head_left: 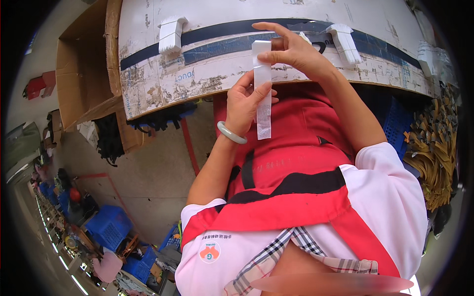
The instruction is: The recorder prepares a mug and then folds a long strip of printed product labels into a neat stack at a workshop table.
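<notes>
A narrow stack of white strips (pixel 264 113) stands lengthwise in front of my red apron, its lower end looking shiny. My left hand (pixel 243 101), with a pale bangle at the wrist, is closed round the middle of it, thumb across the front. Higher up, my right hand (pixel 296 55) pinches the stack near its top, thumb in front and index finger stretched out to the left. Beyond my hands lie two banded bundles of white strips, a left bundle (pixel 170 37) and a right bundle (pixel 344 45). Beside my right hand, a black loop (pixel 321 47) is partly hidden.
The worn white worktable (pixel 158 89) carries a dark band (pixel 207 33) along its length. An open cardboard box (pixel 86 69) stands at its left end. Brown and grey strips (pixel 437 143) hang in bunches at right, near a blue crate (pixel 395 123). More blue crates (pixel 109 226) stand lower left.
</notes>
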`<state>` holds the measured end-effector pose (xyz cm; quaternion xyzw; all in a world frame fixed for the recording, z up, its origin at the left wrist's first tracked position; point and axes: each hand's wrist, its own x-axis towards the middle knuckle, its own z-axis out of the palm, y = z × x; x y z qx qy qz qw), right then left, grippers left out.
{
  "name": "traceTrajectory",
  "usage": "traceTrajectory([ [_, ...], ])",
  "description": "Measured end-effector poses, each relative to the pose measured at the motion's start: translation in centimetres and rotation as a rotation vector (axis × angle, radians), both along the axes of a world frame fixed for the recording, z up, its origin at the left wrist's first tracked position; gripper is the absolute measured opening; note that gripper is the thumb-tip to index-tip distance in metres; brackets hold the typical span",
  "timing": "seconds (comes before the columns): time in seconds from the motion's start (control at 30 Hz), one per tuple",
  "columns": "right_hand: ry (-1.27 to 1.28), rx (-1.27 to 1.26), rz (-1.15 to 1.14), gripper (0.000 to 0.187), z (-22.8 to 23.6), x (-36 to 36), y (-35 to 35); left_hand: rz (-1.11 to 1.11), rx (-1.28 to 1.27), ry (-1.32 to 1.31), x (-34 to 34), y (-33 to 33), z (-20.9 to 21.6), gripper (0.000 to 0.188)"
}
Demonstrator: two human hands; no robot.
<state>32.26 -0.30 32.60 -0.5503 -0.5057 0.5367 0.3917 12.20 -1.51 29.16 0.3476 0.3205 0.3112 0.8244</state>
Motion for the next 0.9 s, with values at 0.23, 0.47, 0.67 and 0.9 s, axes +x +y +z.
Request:
traceTrajectory([
  [0.23, 0.029, -0.035, -0.167, 0.055, 1.3, 2.5, 3.4, -0.120, -0.222, 0.072, 0.7, -1.9, -1.5, 0.029],
  [0.47, -0.386, 0.085, -0.110, 0.062, -0.9, 4.3, 5.2, -0.173, -0.274, 0.092, 2.6, -1.5, -1.9, 0.039],
  [0.67, -0.782, 0.487, -0.332, 0.058, -2.1, 6.3, 4.0, -0.176, -0.265, 0.121, 3.6, -1.9, -1.8, 0.044],
  [0.9, -0.942, 0.424, -0.296, 0.033, -2.6, 8.6, -2.8, -0.203, -0.322, 0.116, 3.0, -2.4, -3.0, 0.047],
])
